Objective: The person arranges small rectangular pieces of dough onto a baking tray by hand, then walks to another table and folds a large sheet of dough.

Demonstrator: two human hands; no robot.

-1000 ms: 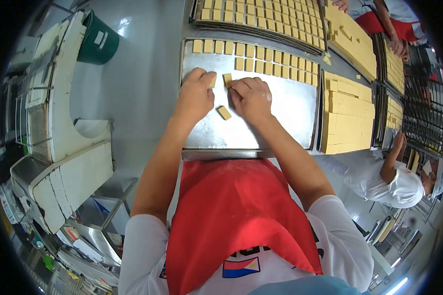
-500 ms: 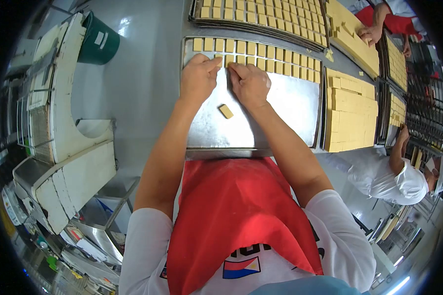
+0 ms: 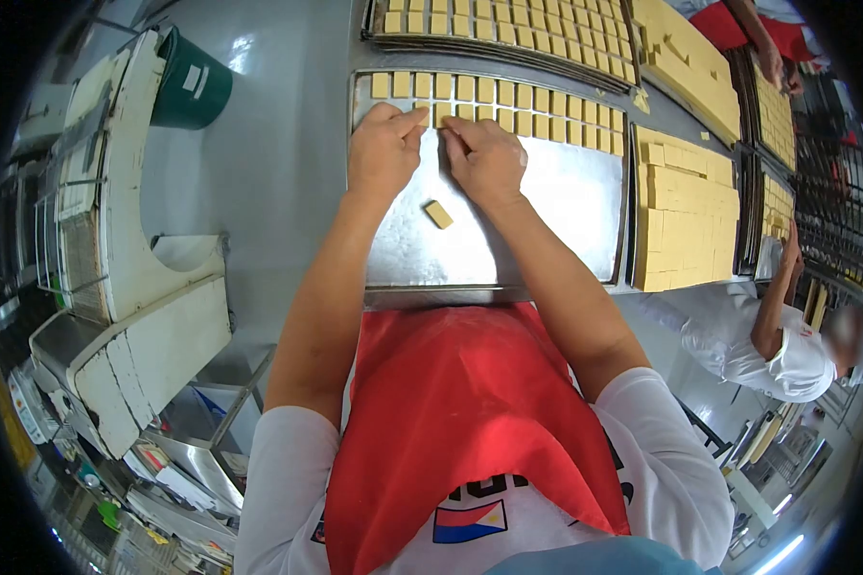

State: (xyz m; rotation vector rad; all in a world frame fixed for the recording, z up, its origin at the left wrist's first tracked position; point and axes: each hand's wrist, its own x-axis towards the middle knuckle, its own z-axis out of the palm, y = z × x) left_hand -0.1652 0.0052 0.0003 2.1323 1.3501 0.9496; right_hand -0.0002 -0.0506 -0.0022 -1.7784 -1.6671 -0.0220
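Note:
Two rows of small yellow dough-like blocks line the far side of a metal tray. My left hand is closed at the left end of the nearer row, its fingertips pinching a yellow block. Just beside it, my right hand has its thumb and fingers against another block in the same row. The fingers partly cover both pieces. A single loose block lies tilted on the bare metal between my forearms.
Beyond my tray stands a stack of trays filled with blocks. To the right lie a cut yellow slab and a longer slab. Co-workers' hands and a co-worker in white are at the right. A green bin stands left.
My hands stay at almost the same spot in the nearer row. At the right, the co-workers' arms have shifted. The loose block has not moved on the tray.

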